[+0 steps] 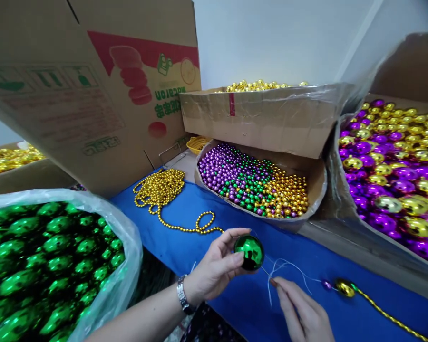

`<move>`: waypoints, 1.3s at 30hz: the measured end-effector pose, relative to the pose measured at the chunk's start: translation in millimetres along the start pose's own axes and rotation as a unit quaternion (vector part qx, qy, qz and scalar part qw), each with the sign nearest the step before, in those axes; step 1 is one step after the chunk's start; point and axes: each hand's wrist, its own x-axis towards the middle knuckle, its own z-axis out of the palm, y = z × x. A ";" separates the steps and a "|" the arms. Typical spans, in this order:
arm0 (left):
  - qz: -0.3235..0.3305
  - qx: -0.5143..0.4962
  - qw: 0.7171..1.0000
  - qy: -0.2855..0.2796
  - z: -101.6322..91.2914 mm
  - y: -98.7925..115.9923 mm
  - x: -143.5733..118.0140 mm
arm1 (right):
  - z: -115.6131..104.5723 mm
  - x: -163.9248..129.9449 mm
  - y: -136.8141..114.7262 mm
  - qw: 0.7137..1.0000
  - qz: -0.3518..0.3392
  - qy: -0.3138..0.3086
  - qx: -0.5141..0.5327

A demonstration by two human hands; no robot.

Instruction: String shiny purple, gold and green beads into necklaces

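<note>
From the head view, the left hand (214, 266) curls its fingers (235, 233) around a shiny green ball (249, 252), held just above the blue table (185, 237). The right hand (303, 311) pinches a thin white string (288, 270) between closed fingertips (273, 282), just beside the ball.

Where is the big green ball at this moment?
The big green ball is low in the head view's centre, held in the left hand above the blue table.

The big brown cardboard box (92, 90) hangs upside down; its green and red print shows inverted characters, none legible from here.
</note>
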 end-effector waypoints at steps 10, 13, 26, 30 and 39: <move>0.004 0.008 1.000 -0.008 -8.1 4.9 3.1 | 2.9 8.9 0.5 0.998 0.032 -0.026 0.039; -0.012 -0.020 1.000 -0.013 -9.7 4.0 3.4 | 1.9 9.7 -1.7 0.997 0.044 -0.029 0.059; -0.016 -0.037 0.999 -0.012 -12.0 4.3 4.3 | 0.6 16.1 -5.1 0.997 0.037 -0.026 0.064; -0.024 -0.047 0.998 -0.018 -9.5 6.2 4.2 | -0.8 18.3 -8.9 0.993 0.057 -0.054 0.086; -0.026 -0.018 0.999 -0.013 -0.9 4.3 5.4 | 0.7 12.3 -6.5 0.996 0.054 -0.038 0.067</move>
